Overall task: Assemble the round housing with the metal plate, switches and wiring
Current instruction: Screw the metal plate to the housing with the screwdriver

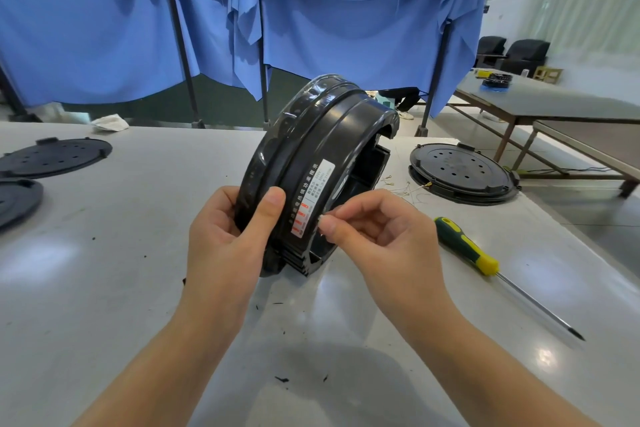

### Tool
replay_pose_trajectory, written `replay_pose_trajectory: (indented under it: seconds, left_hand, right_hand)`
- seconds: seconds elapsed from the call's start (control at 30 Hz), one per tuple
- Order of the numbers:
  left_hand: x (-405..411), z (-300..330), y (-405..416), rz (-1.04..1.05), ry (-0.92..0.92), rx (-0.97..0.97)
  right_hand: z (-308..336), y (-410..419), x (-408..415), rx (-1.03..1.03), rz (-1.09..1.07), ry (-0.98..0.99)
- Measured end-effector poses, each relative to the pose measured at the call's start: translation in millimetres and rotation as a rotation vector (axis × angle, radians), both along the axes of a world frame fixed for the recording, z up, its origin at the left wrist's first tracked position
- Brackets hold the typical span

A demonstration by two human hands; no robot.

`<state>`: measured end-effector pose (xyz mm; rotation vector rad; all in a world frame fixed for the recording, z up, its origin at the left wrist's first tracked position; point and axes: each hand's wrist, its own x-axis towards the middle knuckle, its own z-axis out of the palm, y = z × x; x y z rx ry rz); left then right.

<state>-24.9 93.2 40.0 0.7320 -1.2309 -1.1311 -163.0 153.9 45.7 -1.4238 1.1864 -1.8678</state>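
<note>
Left hand clamped on black round housing at frame centre, held on edge above table; right hand pinching small white piece at its rim.

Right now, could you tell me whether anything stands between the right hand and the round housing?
Nothing visible does. The right hand pinches something small and pale right at the rim of the round housing, which the left hand grips.

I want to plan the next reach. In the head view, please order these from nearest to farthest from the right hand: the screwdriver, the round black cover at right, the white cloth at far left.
From the right hand:
1. Screwdriver, just to its right on the table.
2. Round black cover, farther back and to the right.
3. White cloth, far across at the back left.
</note>
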Motion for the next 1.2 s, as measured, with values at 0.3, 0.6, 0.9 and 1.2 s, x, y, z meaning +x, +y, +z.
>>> replay_pose_trajectory:
  seconds: [0.3,0.6,0.9,1.2]
  left_hand:
    - [-3,2,5,-0.013,-0.018,-0.040]
    - [-4,-3,10,0.109,-0.131,-0.114]
    - [-6,-12,10,0.220,-0.256,-0.295]
    - [-10,-18,4,0.280,-0.442,-0.453]
  right_hand:
    - [-1,-7,-10,0.218,0.200,-0.227]
    - [-12,-4,-9,0.329,0.336,-0.440]
    - [-20,-1,2,0.426,0.388,-0.702]
    - [-18,4,6,0.591,0.437,-0.950]
